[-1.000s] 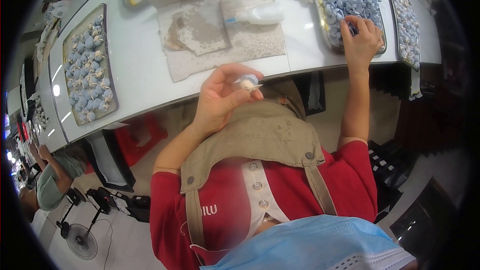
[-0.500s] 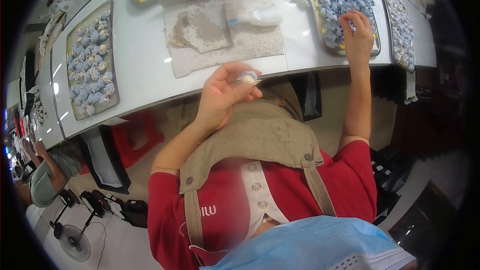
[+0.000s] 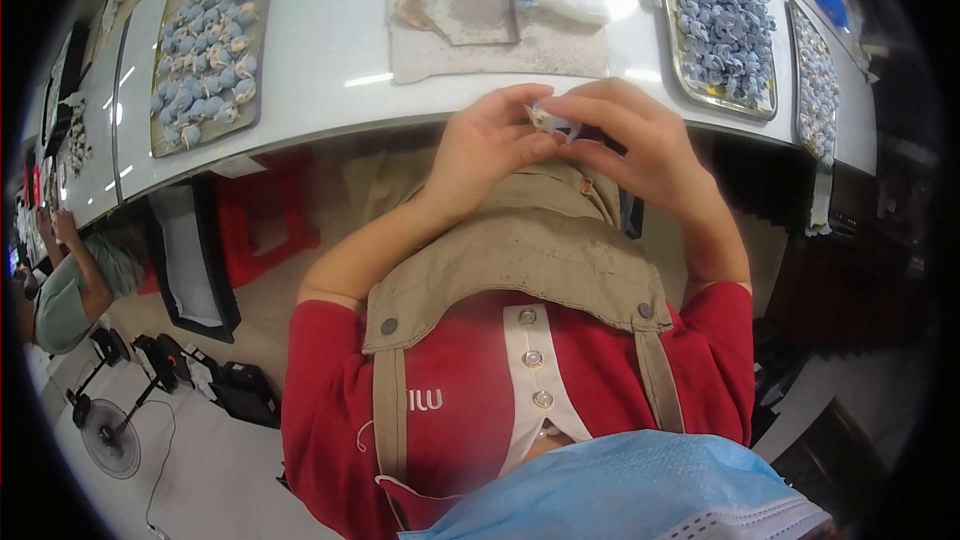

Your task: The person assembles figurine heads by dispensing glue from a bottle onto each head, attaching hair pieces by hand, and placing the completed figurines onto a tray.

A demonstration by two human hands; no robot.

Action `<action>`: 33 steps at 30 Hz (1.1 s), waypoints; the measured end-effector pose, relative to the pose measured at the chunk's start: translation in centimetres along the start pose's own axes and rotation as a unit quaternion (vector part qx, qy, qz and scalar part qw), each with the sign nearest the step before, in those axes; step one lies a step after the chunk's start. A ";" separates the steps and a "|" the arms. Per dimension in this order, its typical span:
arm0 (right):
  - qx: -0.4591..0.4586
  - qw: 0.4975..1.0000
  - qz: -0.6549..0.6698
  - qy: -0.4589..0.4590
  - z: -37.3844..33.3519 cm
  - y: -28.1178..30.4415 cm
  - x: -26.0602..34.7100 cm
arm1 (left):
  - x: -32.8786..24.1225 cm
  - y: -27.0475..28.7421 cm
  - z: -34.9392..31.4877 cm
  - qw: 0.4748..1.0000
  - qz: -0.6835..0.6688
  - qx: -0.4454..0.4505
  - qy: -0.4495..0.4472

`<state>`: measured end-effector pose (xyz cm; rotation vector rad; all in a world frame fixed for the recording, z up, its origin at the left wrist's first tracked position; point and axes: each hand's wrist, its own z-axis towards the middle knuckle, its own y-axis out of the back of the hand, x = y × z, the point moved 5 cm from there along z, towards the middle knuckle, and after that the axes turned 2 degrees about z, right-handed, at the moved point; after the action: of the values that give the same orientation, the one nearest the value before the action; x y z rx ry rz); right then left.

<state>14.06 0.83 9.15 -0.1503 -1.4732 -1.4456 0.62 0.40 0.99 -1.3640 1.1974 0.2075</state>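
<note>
My left hand [image 3: 480, 148] pinches a small cream-and-pale-blue figure part [image 3: 541, 119] at the table's near edge, in front of my apron. Meeting it from the other side, my right hand [image 3: 645, 145] has thumb and fingers closed on a small blue-grey curved piece [image 3: 572, 128] that touches the part. The fingers partly cover both, so exactly how they fit cannot be made out. A heap of similar blue-grey pieces [image 3: 715, 25] fills the tray beyond my right hand.
Round blue-and-cream parts [image 3: 205, 55] lie in a tray at the left. A stained cardboard sheet [image 3: 550, 62] bears a white squeeze bottle [image 3: 580, 5]. Another filled tray [image 3: 818, 80] stands far right. A red stool [image 3: 245, 240] is under the table; a co-worker [image 3: 75, 285] sits at left.
My right hand has come from the heap of blue-grey pieces to my left hand, bringing one piece against the held part. The whole view has shifted somewhat.
</note>
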 end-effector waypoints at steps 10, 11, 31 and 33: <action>-0.150 0.985 -0.081 0.008 0.0 -0.8 -1.6 | -0.7 0.3 0.6 0.994 0.038 -0.001 -0.098; -0.178 0.977 -0.114 0.024 -0.3 -1.0 -1.9 | -0.9 0.2 0.7 0.993 0.048 -0.012 -0.104; -0.241 0.966 0.068 -0.058 0.4 -0.4 -5.9 | -1.5 0.7 2.4 0.985 0.106 0.015 -0.135; -0.114 0.954 0.259 -0.099 0.8 -1.5 -6.4 | -1.5 0.3 2.2 0.987 0.114 0.041 -0.110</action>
<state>15.59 4.47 3.80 -0.7870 -1.2883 -1.1813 0.94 3.03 1.38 -1.1006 1.1615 0.4548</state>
